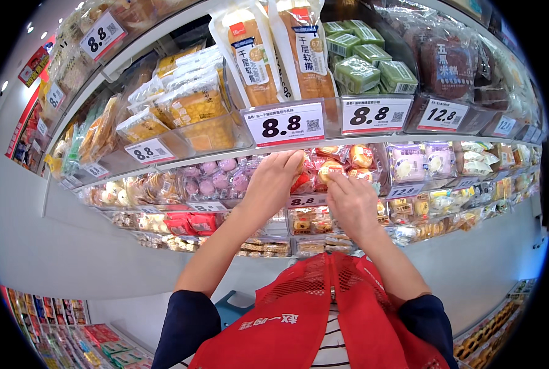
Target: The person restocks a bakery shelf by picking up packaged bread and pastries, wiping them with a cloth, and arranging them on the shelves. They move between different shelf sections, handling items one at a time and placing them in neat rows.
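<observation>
Both hands reach into a bin on the second shelf, where red-wrapped round golden pastries (331,170) sit. My left hand (275,176) is at the left side of the bin, against the red wrapping. Its fingers are bent and close together, and their tips are hidden. On the right, my right hand (352,202) comes over the bin's front edge, its fingers bent and pinched on one red-wrapped pastry. A price tag (307,201) on the front edge lies between the wrists.
Above the hands juts the upper shelf with a large price tag (285,125), long bread packs (247,58) and green wrapped cakes (356,72). Purple wrapped sweets (220,178) lie left of the bin, purple-and-white packs (423,161) right. Lower shelves hold more packaged snacks (311,219).
</observation>
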Available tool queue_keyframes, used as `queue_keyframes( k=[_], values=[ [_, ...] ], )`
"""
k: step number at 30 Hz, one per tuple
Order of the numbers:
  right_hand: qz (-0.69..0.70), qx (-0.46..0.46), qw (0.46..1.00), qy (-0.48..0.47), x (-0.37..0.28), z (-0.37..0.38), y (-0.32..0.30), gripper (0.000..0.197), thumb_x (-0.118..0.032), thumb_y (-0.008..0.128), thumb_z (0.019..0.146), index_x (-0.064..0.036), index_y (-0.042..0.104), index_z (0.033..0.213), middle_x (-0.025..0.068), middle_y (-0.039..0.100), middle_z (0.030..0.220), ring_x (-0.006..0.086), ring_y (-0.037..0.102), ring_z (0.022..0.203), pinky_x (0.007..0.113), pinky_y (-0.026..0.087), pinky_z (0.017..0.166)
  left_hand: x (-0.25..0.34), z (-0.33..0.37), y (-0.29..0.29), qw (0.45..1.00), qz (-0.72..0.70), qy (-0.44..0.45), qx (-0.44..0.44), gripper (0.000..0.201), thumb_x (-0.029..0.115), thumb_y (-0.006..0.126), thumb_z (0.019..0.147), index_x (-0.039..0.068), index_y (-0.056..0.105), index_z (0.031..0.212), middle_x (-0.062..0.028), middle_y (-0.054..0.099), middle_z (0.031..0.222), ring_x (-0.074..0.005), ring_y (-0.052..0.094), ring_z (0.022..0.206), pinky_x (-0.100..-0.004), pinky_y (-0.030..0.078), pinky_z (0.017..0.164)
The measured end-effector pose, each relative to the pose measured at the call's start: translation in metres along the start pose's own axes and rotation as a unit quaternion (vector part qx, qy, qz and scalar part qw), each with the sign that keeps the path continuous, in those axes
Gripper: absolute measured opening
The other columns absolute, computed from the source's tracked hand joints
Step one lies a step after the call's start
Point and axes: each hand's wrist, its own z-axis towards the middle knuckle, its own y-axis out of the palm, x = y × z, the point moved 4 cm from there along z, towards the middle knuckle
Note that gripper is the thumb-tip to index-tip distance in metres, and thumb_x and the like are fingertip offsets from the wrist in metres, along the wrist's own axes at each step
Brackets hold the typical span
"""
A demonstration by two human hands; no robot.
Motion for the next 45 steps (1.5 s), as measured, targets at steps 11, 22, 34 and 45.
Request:
queue_keyframes(
  k=[11,22,34,45],
  values=[
    [0.084,-0.001,0.992,0.098,0.004,-0.012,-0.03,0.017,-0.006,0.068,0.076,-0.0036,0.068,0.092,0.0092,0.069,0.109,0.0253,0.068,0.079,0.037,0.054,0.071,-0.017,0.029,0.023,0.991,0.029,-0.017,-0.133,0.043,0.012,0.058,0.085,0.005,0.054,0.128,-0.0208,0.067,0.089,-0.0384,0.065,0.083,-0.0484,0.051,0.073],
    [0.093,-0.006,0.968,0.233,0.035,-0.03,-0.07,0.014,-0.004,0.071,0.079,-0.0029,0.07,0.094,0.0092,0.07,0.105,0.0303,0.069,0.085,0.037,0.054,0.072,-0.018,0.016,0.002,0.986,-0.122,-0.107,-0.046,0.023,0.008,0.052,0.091,-0.002,0.059,0.11,-0.0275,0.062,0.098,-0.0455,0.059,0.092,-0.0498,0.047,0.079],
    [0.084,0.004,0.977,0.198,0.034,-0.021,-0.063,0.015,-0.005,0.07,0.078,-0.0025,0.069,0.093,0.0102,0.069,0.104,0.03,0.069,0.08,0.038,0.055,0.069,-0.017,0.028,0.029,0.982,0.18,-0.047,-0.029,0.014,0.009,0.059,0.084,0.006,0.066,0.096,-0.0122,0.069,0.088,-0.0287,0.068,0.087,-0.0411,0.054,0.075],
    [0.004,-0.025,0.985,0.172,0.042,-0.028,-0.041,0.024,-0.006,0.068,0.078,-0.0067,0.067,0.102,0.0116,0.066,0.116,0.0284,0.069,0.075,0.037,0.054,0.064,-0.002,0.047,0.034,0.976,-0.021,-0.061,-0.208,0.028,0.019,0.054,0.093,0.0,0.058,0.113,-0.0215,0.066,0.097,-0.0375,0.063,0.093,-0.0461,0.049,0.083]
  ],
)
